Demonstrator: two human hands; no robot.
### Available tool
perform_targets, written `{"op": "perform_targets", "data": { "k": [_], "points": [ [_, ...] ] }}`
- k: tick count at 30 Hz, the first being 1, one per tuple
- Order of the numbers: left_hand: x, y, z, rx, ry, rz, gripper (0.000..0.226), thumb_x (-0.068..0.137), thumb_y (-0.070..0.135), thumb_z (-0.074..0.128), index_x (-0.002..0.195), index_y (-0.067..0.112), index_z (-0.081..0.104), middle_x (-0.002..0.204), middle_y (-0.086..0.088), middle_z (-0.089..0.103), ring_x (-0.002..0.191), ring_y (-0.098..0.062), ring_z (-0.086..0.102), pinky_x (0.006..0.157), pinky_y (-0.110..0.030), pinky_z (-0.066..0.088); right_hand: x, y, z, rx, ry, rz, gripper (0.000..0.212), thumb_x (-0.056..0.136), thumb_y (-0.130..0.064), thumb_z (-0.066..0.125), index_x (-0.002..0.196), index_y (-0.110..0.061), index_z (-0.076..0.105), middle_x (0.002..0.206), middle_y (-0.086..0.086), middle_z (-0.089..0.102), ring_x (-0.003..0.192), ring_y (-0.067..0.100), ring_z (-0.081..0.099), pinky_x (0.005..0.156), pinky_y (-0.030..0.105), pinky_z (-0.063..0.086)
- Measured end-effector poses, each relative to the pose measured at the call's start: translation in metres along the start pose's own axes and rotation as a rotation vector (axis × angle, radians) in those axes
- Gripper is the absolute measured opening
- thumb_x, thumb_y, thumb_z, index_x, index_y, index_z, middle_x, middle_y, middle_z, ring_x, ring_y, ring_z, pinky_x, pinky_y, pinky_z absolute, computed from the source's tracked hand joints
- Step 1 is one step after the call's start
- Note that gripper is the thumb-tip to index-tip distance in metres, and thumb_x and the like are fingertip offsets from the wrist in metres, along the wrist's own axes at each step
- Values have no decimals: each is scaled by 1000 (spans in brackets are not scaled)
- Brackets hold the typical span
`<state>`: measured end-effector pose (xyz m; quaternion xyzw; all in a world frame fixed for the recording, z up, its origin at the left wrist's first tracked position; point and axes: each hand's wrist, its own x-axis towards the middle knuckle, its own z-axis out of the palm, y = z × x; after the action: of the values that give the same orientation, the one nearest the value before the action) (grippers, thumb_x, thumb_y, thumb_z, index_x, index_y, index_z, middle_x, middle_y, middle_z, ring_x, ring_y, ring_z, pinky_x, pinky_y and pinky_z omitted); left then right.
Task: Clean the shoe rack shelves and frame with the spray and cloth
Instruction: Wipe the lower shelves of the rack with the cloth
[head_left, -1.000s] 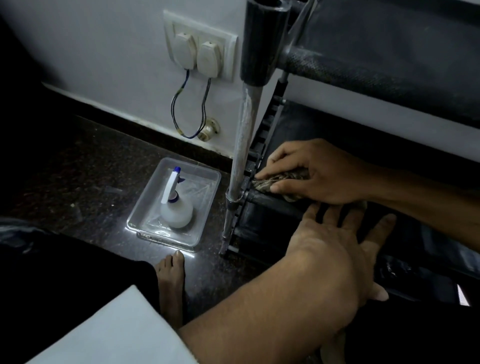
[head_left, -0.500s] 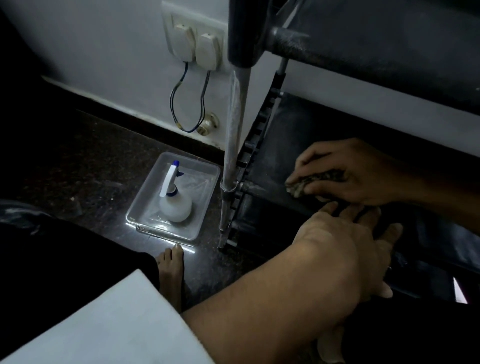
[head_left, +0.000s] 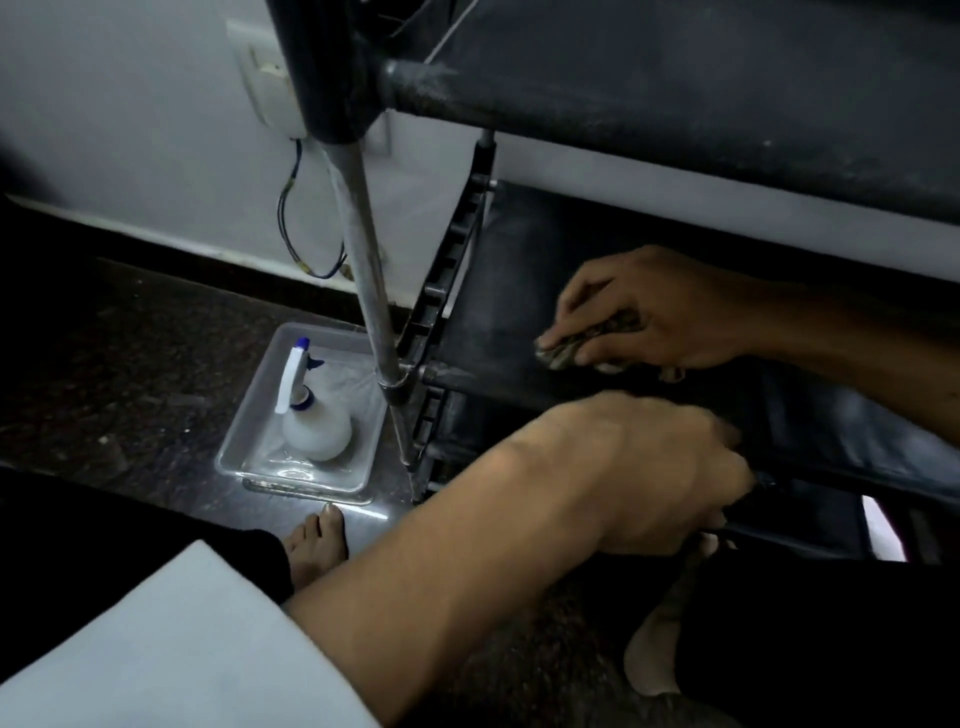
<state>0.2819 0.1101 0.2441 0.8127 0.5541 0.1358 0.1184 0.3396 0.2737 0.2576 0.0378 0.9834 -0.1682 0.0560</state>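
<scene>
Wiping step: right hand (head_left: 660, 306) pinches a crumpled mottled cloth (head_left: 566, 353) on the dusty black fabric shelf (head_left: 498, 312); left hand (head_left: 649, 467) fingers too blurred to read; next, probably a stroke across the remaining dust.

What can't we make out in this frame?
Head view only:
1. Left hand: motion-blurred, fingers hidden behind its knuckles; grip unclear.
2. Cloth: mostly covered by right hand.
3. Wall socket: partly behind rack post.
4. Spray bottle fill level: too dim.

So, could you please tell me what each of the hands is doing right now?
Left hand: at the front edge of the shelf, blurred; grip cannot be told.
Right hand: holding the cloth on the shelf.
</scene>
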Motion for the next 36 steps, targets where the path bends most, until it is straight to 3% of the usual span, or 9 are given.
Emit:
{"op": "perform_targets", "data": {
  "k": [4,7,10,15,20,24,27,30,36],
  "points": [
    [9,5,-12,132,12,149,30,99,37,47,124,31,64,135,9,59,115,-19,64,86,-40,56,-56,40,-1,-86,154,221,36,86,-29,73,122,-33,68,112,2,65,98,18,64,85,15,40],
    [8,-11,-12,228,-34,172,28,98,36,47,118,28,65,130,5,62,112,-25,65,84,-42,56,-91,54,6,-140,223,336,38,93,-39,67,130,-35,63,118,3,61,106,22,61,91,23,43],
    [13,-38,-14,155,58,-41,31,88,25,50,114,26,66,123,-4,65,109,-33,65,86,-46,56,-108,54,13,-219,232,374,48,94,-46,55,140,-31,57,121,1,58,105,19,59,91,32,49],
    [13,-71,4,122,317,-284,37,97,23,54,133,21,62,141,0,58,130,-26,54,98,-47,52,-126,53,9,-103,219,429,46,91,-29,67,136,-27,60,115,-3,63,97,17,63,88,27,48],
    [22,-81,17,-37,315,-417,47,102,43,45,144,24,52,154,5,44,145,-15,36,117,-38,35,-153,41,7,16,206,386,41,83,-41,71,123,-32,67,110,-7,67,98,11,68,86,31,55],
    [24,-84,16,-156,366,-507,46,103,38,47,142,17,54,152,-2,47,143,-19,40,116,-41,35,-156,26,17,105,248,301,36,86,-45,68,118,-30,73,113,-7,61,96,10,66,78,36,58],
    [24,-82,18,-127,333,-516,48,104,38,44,147,16,48,157,-3,41,149,-19,29,123,-42,23,-133,17,24,47,274,196,33,90,-37,69,121,-27,72,114,-5,60,101,6,62,88,21,49],
    [25,-82,17,-99,290,-528,49,105,36,40,150,16,43,162,-3,31,152,-19,19,124,-40,16,-97,17,31,-11,260,120,32,92,-29,70,123,-21,71,116,0,60,101,9,61,89,19,46],
    [24,-83,16,-135,272,-551,46,106,26,41,150,13,42,164,-6,24,153,-20,14,125,-40,13,-54,43,13,-64,294,225,36,90,-33,70,125,-26,70,112,-2,63,95,13,63,83,26,49]
  ]
}}
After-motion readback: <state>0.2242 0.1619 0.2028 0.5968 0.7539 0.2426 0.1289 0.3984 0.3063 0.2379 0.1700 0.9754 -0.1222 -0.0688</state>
